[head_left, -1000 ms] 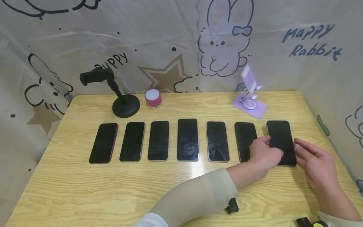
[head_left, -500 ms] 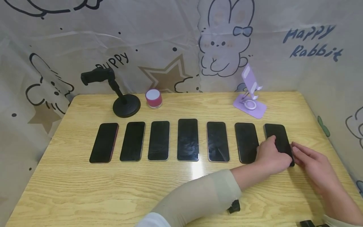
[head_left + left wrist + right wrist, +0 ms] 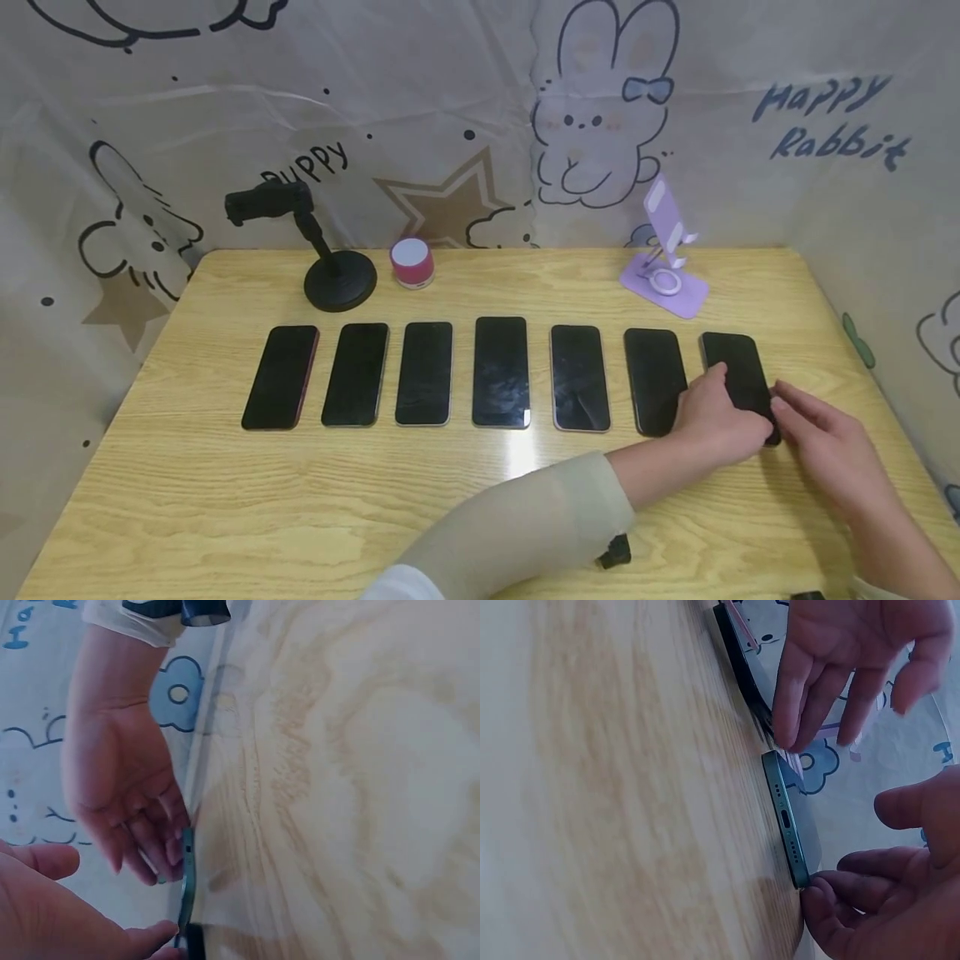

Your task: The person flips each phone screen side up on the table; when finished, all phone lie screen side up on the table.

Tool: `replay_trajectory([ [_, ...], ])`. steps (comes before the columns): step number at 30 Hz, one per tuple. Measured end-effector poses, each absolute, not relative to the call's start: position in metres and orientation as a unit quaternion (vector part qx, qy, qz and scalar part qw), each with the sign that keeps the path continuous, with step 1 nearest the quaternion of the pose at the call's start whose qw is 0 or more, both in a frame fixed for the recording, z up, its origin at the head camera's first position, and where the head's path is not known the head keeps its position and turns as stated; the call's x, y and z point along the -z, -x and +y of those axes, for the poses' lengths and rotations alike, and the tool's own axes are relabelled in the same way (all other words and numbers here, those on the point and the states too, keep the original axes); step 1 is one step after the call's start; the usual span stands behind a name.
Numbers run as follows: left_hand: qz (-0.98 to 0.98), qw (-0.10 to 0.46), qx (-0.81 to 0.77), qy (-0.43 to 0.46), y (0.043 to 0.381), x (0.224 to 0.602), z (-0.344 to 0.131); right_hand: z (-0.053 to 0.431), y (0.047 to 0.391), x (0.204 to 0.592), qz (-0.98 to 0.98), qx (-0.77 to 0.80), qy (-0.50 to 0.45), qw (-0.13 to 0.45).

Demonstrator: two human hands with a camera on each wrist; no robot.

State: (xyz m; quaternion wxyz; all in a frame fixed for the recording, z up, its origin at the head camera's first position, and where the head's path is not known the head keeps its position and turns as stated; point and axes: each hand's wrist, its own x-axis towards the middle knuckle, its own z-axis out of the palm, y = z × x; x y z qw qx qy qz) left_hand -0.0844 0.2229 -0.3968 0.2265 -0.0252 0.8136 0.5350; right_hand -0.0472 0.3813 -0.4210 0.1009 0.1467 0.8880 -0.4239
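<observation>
At the right end of a row of dark-screened smartphones lies a phone (image 3: 738, 360) with a greenish edge, screen up on the table. My left hand (image 3: 720, 421) reaches across it, fingers extended to its left long edge. In the right wrist view, those fingertips meet the phone's (image 3: 786, 817) corner, thumb held apart. Against the right long edge rest the fingertips of my right hand (image 3: 836, 446), loosely bent. Neither hand wraps round the phone. The neighbouring phone (image 3: 654, 371) lies just left of it, partly covered by my left hand.
Several more phones, such as a middle one (image 3: 501, 372), lie in line to the left. Behind them stand a black phone stand (image 3: 340, 281), a small pink speaker (image 3: 412, 263) and a purple phone stand (image 3: 663, 287). A printed cloth (image 3: 450, 100) backs the wooden table (image 3: 300, 517).
The right-end phone has come slightly nearer to me and looks smaller, level with its neighbour. My left hand has slid a little to the right over it. The other phones stay put.
</observation>
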Motion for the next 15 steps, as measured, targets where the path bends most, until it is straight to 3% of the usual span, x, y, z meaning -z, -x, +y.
replay_trajectory([
  [12,0.727,0.235,-0.644,-0.048,0.061,0.384,0.122,0.367,0.045,0.414,0.918,0.365,-0.14,0.066],
  [15,0.721,0.208,-0.658,-0.062,0.056,0.385,0.09,0.361,0.043,0.41,0.926,0.346,-0.142,0.045],
])
